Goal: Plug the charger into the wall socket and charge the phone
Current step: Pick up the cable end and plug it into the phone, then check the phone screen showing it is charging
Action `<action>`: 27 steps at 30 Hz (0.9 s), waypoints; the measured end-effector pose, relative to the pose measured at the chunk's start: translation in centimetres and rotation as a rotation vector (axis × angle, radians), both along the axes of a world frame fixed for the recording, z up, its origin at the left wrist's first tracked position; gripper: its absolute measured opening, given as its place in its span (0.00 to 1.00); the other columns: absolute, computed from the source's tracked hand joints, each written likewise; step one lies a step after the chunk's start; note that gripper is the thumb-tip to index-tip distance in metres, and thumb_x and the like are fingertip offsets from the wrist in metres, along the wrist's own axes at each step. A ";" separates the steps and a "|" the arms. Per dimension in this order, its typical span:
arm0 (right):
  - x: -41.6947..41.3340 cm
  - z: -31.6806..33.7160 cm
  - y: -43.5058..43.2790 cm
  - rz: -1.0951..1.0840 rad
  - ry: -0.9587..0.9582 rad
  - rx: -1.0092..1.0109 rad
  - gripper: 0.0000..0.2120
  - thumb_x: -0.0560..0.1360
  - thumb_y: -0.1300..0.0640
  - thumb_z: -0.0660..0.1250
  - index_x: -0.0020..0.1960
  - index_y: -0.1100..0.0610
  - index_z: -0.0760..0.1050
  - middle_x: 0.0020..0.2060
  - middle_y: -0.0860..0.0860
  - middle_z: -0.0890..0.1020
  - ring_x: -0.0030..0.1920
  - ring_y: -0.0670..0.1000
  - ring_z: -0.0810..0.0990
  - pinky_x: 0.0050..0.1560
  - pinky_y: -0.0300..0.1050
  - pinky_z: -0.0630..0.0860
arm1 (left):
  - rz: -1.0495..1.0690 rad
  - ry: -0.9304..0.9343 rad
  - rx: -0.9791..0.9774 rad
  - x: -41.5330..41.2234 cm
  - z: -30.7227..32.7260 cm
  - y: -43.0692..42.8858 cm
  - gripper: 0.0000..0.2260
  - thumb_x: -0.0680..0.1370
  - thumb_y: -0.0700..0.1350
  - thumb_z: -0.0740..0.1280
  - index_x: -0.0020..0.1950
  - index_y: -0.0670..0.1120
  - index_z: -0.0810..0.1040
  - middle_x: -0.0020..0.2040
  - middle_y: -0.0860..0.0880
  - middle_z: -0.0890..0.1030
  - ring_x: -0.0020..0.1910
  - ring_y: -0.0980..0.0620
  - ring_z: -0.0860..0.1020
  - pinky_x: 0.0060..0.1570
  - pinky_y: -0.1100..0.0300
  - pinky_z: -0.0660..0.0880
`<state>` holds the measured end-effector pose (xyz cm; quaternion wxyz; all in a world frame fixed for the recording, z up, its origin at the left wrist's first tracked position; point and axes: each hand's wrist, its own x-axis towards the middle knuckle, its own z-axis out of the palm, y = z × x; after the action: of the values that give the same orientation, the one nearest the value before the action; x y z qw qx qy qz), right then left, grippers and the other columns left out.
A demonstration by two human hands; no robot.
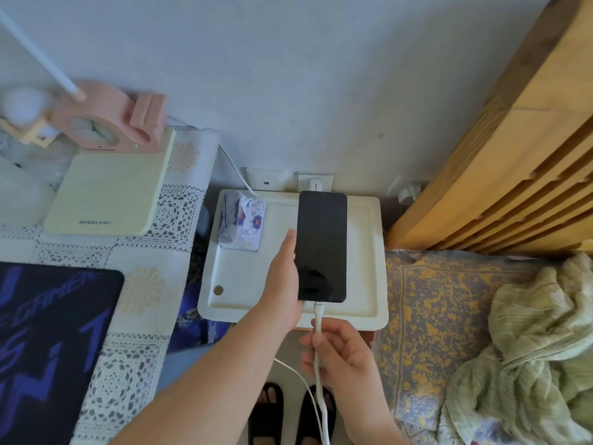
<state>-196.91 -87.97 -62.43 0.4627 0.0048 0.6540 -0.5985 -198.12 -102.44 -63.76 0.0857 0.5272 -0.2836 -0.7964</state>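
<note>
A black phone with a dark screen is held above the white tray-top stand; my left hand grips its left edge. My right hand pinches the white charging cable, whose plug end sits at the phone's bottom port. A white charger sits in the wall socket just behind the phone's top edge. The cable hangs down past my right hand toward the floor.
A tissue pack lies on the stand's left side. To the left stands a lace-covered table with a cream lamp base, pink clock and dark mat. A bed with wooden headboard is right.
</note>
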 end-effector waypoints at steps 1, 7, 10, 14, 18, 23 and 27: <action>0.0 -0.1 0.0 0.002 -0.005 -0.001 0.07 0.77 0.68 0.61 0.49 0.60 0.77 0.36 0.54 0.85 0.33 0.50 0.79 0.41 0.49 0.81 | -0.002 -0.013 0.003 0.1 -0.1 0.0 0.22 0.77 0.62 0.62 0.57 0.47 0.83 0.53 0.44 0.86 0.50 0.43 0.84 0.55 0.49 0.78; -0.2 -0.6 0.1 0.014 -0.010 0.010 0.07 0.77 0.67 0.62 0.50 0.60 0.77 0.36 0.54 0.85 0.34 0.49 0.80 0.39 0.44 0.80 | 0.041 -0.004 0.040 0.4 -0.2 0.0 0.23 0.75 0.62 0.64 0.59 0.46 0.83 0.55 0.43 0.86 0.52 0.42 0.84 0.48 0.51 0.80; -0.1 -0.7 0.2 0.018 -0.009 0.011 0.07 0.77 0.67 0.62 0.50 0.59 0.77 0.37 0.55 0.85 0.35 0.50 0.81 0.41 0.46 0.81 | 0.046 0.017 0.051 0.4 -0.3 0.1 0.23 0.76 0.61 0.64 0.59 0.46 0.82 0.56 0.42 0.85 0.47 0.43 0.84 0.39 0.55 0.79; -0.1 -0.6 0.3 0.000 -0.035 0.007 0.06 0.77 0.67 0.62 0.51 0.61 0.76 0.37 0.55 0.85 0.36 0.51 0.81 0.43 0.47 0.82 | 0.023 0.041 0.020 0.3 -0.5 0.1 0.22 0.77 0.61 0.62 0.57 0.47 0.83 0.54 0.41 0.85 0.46 0.43 0.83 0.38 0.54 0.79; -0.3 -0.7 0.3 -0.023 -0.048 0.007 0.06 0.77 0.67 0.62 0.52 0.62 0.75 0.37 0.55 0.85 0.35 0.51 0.82 0.41 0.45 0.81 | -0.006 0.085 -0.017 0.1 -0.7 0.2 0.21 0.80 0.60 0.57 0.53 0.49 0.84 0.49 0.43 0.85 0.47 0.43 0.83 0.43 0.53 0.78; -0.5 -0.6 0.3 -0.042 -0.067 -0.021 0.06 0.77 0.68 0.61 0.52 0.63 0.75 0.35 0.54 0.85 0.35 0.51 0.81 0.38 0.42 0.80 | -0.016 0.104 -0.032 -0.3 -1.0 0.3 0.20 0.80 0.60 0.57 0.51 0.50 0.84 0.47 0.44 0.86 0.49 0.43 0.83 0.53 0.48 0.78; -0.7 -0.8 0.3 -0.043 -0.092 -0.015 0.09 0.76 0.66 0.64 0.55 0.59 0.74 0.42 0.55 0.85 0.39 0.51 0.82 0.41 0.40 0.80 | -0.018 0.111 -0.025 -0.5 -1.4 0.1 0.19 0.80 0.59 0.58 0.51 0.50 0.84 0.46 0.45 0.87 0.46 0.44 0.84 0.49 0.50 0.79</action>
<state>-197.60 -87.68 -63.20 0.4796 0.0430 0.6273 -0.6121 -198.66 -102.30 -65.21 0.1007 0.4785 -0.2929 -0.8216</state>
